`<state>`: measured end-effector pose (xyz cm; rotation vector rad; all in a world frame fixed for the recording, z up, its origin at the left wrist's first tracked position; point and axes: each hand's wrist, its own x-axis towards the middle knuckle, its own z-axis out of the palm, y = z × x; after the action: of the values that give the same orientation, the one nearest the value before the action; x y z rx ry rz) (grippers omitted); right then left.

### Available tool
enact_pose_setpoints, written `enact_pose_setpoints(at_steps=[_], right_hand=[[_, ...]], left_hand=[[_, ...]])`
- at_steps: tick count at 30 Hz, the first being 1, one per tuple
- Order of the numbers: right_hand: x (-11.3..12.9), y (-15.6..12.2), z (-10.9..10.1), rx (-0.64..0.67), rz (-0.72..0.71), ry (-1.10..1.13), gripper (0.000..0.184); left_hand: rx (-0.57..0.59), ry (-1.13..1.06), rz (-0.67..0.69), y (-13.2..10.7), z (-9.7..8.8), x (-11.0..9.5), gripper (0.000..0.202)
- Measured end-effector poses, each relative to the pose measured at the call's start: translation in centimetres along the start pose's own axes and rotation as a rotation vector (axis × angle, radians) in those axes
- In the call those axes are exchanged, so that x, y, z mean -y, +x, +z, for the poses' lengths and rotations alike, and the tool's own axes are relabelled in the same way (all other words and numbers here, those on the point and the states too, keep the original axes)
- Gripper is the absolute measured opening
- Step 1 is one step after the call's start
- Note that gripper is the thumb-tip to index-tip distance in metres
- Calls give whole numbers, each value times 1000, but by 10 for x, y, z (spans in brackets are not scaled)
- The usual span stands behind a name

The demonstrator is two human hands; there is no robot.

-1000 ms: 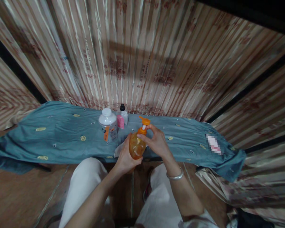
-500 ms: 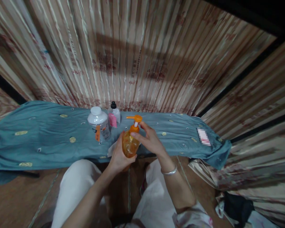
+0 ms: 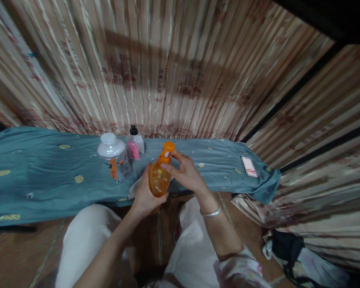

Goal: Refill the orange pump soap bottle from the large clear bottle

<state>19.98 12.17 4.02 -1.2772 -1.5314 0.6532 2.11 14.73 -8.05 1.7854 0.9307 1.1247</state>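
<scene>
Bottle (image 3: 158, 182) upright, clasped in left hand (image 3: 144, 197), pump (image 3: 168, 148) uppermost, pinched by right hand (image 3: 184, 174)

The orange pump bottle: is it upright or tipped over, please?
Upright: the bottle has its pump on top, left hand round the body, right hand at the neck.

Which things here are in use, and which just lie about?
In use: orange pump bottle, in left hand; pump top, pinched by right hand.
Lying about: white jar, small black-capped bottle, blue cloth.
</scene>
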Motion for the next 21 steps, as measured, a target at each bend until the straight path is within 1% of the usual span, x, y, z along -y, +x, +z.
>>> enact_pose_setpoints(at_steps=[3, 8, 13, 17, 21], right_hand=[[1, 0, -3, 28, 7, 47, 56], [5, 3, -13, 17, 37, 158, 59], [7, 6, -20, -3, 22, 189, 56], [17, 6, -29, -96, -17, 187, 56], [32, 10, -46, -211, -97, 186, 49]], left_hand=[[9, 8, 16, 1, -1, -1, 121], [2, 23, 20, -3, 1, -2, 120], [-1, 26, 24, -4, 2, -6, 119], [0, 36, 18, -4, 2, -7, 120], [6, 13, -3, -5, 2, -6, 119]])
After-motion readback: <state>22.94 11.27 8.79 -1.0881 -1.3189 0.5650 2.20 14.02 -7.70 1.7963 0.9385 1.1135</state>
